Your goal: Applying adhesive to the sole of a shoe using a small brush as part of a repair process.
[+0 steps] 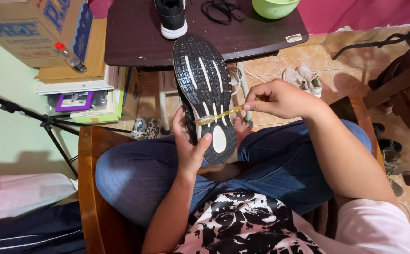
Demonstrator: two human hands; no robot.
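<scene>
Left hand [189, 143] grips the heel end of a black shoe [204, 89], sole up with pale stripes, held above the person's lap – its toe reaching the near edge of the dark table [134, 42]. Right hand [280, 98] pinches a yellowish translucent brush [218, 115], its head lying across the sole. On the table's far edge stand a second black shoe [171, 18] and a green bowl [274, 7] – contents not visible. A cardboard box [26, 28] sits at the left, closed.

left hand [189, 143] grips shoe [204, 89] — right hand [280, 99] holds toothbrush [218, 115]
</scene>
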